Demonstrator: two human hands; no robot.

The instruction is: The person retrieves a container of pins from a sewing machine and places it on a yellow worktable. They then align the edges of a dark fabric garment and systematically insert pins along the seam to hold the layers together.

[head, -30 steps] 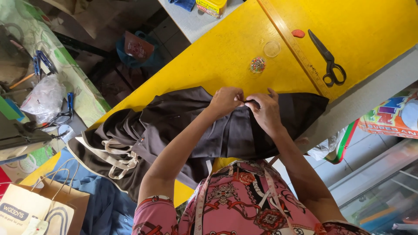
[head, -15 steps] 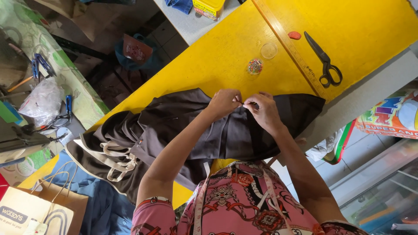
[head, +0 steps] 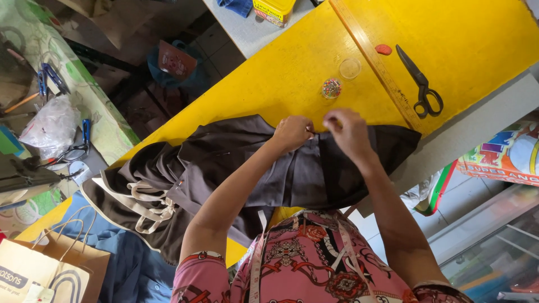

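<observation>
A dark grey-brown garment with cream straps lies bunched across the near part of a yellow table. My left hand pinches its far edge. Just to the right, my right hand grips the same edge with curled fingers, a small gap between the two hands. A thin pale sliver shows between the hands; I cannot tell what it is. A small round container of coloured pins sits just beyond my hands, with its clear lid next to it.
Black scissors, a long wooden ruler and a red chalk piece lie on the table's right part. A yellow box stands at the far edge. A paper bag and blue cloth sit lower left.
My hands were touching at the garment's edge; now the right hand has drawn a little to the right, opening a gap. The garment stays in place.
</observation>
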